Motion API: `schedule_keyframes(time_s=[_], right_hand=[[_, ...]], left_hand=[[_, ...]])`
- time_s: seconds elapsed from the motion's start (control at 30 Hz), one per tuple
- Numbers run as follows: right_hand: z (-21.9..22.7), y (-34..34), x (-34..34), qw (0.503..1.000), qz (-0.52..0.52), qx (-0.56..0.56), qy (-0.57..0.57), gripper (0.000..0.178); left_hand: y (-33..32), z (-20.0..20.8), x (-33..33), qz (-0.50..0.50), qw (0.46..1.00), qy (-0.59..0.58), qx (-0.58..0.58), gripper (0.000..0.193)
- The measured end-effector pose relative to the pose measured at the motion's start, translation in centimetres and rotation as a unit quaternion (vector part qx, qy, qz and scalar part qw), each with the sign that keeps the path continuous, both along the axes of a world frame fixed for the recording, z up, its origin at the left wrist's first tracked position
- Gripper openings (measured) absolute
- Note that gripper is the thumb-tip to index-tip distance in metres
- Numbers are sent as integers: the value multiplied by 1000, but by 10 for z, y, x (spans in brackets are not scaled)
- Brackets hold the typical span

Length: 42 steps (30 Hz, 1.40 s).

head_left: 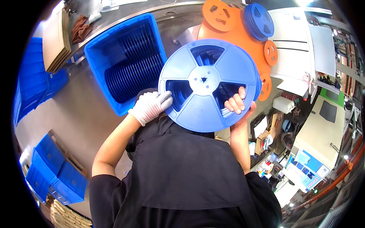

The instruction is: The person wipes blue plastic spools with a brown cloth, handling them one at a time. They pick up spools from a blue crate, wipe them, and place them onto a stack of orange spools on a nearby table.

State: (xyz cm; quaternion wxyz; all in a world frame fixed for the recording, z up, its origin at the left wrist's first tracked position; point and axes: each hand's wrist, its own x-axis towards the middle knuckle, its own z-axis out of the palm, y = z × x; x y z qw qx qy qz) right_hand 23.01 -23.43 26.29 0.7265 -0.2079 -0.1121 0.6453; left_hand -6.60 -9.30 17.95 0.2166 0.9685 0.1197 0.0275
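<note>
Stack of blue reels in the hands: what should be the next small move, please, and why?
I would probably firm up the gloved left hand on the stack of blue reels before moving it: that hand's fingertips show just over the left rim, while the bare right hand curls its fingers at the lower-right opening.

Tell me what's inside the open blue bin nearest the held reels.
The blue bin holds two rows of dark blue discs on edge; whatever lies beneath them is covered.
</note>
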Motion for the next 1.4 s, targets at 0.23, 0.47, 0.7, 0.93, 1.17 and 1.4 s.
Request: schedule_keyframes(time_s=[0.23,0.47,0.7,0.93,1.17,1.4], right_hand=[[-3,-4,7,999,-9,-35,-14,45],[-5,-4,4,991,-37,-125,-40,44],[-12,-13,3,992,-43,-118,-5,35],[-8,-8,-1,990,-37,-132,-15,33],[-10,-12,0,990,-37,-139,-15,32],[-10,-13,1,989,-30,-144,-19,31]], left_hand=[[-11,-1,-6,88,982,-132,-106,35],[-4,-10,-44,292,561,-281,-722,45],[-3,-27,-72,272,386,-405,-783,50],[-29,-55,-88,366,266,-462,-763,42],[-24,-67,-107,435,279,-424,-744,28],[22,-145,-100,683,471,-316,-461,20]])
